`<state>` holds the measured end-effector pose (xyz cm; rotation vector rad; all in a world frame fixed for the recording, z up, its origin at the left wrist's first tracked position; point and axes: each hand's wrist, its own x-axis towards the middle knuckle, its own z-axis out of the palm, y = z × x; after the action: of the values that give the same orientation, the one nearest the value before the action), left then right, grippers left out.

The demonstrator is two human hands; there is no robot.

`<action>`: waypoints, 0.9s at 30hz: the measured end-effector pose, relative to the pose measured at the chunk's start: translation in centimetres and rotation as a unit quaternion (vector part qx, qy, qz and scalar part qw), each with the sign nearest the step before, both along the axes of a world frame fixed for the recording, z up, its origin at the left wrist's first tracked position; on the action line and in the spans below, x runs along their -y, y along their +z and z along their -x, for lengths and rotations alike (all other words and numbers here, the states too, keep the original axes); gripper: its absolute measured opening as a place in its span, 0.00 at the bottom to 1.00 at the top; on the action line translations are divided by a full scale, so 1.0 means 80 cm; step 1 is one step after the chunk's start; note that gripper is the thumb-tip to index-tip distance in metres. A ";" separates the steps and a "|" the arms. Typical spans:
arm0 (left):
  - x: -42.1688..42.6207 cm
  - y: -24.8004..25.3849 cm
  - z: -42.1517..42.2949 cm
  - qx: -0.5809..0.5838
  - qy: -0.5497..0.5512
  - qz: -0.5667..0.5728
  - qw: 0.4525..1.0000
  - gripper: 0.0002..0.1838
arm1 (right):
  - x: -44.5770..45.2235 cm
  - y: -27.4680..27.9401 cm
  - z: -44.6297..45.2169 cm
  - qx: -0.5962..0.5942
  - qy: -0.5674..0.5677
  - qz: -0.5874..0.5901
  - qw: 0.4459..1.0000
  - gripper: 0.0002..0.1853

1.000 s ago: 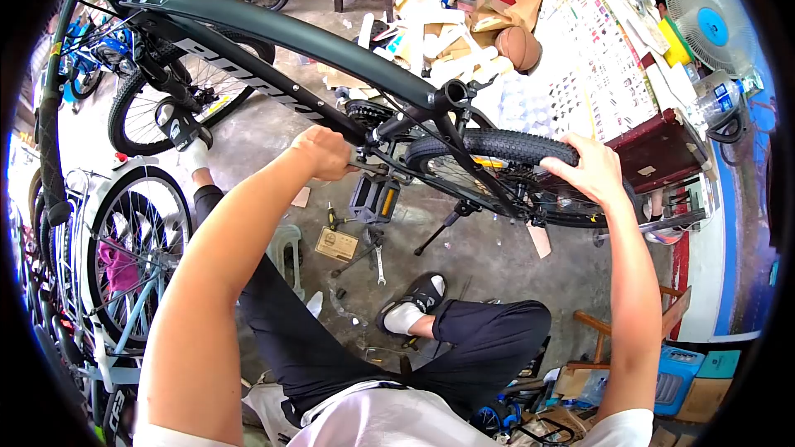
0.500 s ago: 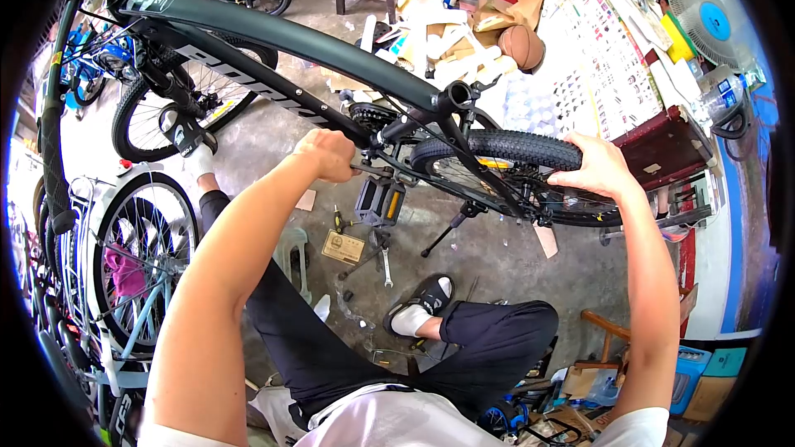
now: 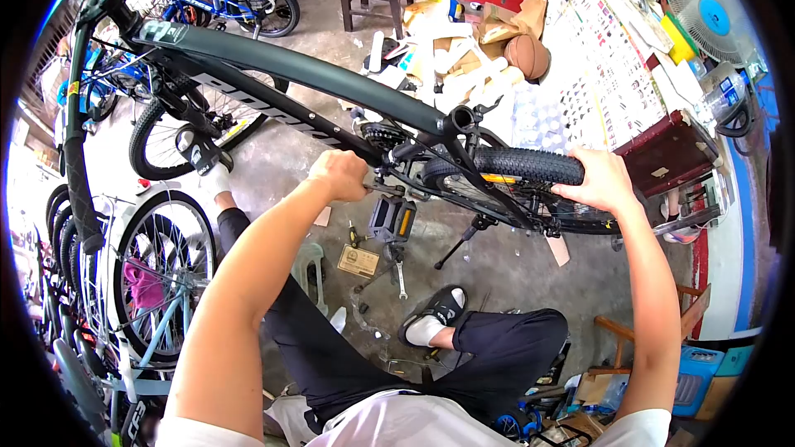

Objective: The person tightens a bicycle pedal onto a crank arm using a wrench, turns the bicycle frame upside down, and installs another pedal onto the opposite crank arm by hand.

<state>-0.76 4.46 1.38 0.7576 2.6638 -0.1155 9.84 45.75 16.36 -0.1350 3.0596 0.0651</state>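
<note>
Two hands: we are keeping the left hand (image 3: 339, 175) and the right hand (image 3: 604, 184) on one black bicycle (image 3: 290, 70), which is standing across the view in front of us.
Left fingers: we are curling them closed around the end of a metal bar (image 3: 384, 189) beside the crank area; whether it is a tool or part of the bicycle, we cannot tell.
Right fingers: we are clamping them on the rear tyre (image 3: 530, 167), the thumb (image 3: 570, 190) lying on our side of it and the other fingers reaching over its top.
Bicycle: its frame is running above and beyond our left fingers, while its rear wheel is reaching directly into our right ones.
Pedal: the pedal (image 3: 392, 219) is hanging just below and to the right of our left fist, touching neither hand.
Kickstand: it (image 3: 455, 246) is slanting down to the floor (image 3: 505, 277) between our hands.
Floor: a wrench (image 3: 402, 280), a tan box (image 3: 358, 261) and a screwdriver (image 3: 354, 236) are lying below the pedal, near our sandalled foot (image 3: 435, 314).
Counter: beyond our right hand, the counter (image 3: 671, 153) is carrying printed sheets (image 3: 596, 83); a basketball (image 3: 527, 56) is resting beside it.
</note>
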 end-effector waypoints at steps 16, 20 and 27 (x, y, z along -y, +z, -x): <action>0.000 -0.002 0.007 0.058 -0.052 0.034 0.996 0.25 | -0.009 -0.012 -0.008 -0.072 0.031 -0.028 0.997 0.29; -0.014 0.009 0.003 0.083 -0.031 0.112 0.990 0.19 | -0.005 -0.006 -0.009 -0.045 0.016 -0.010 0.999 0.29; -0.013 -0.014 0.021 0.131 -0.109 0.155 0.973 0.34 | -0.011 -0.003 -0.005 0.000 0.017 0.010 1.000 0.32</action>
<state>-2.42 5.51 0.25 0.8887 2.2373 -0.4446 10.26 46.65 16.15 -0.1893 3.0591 0.0362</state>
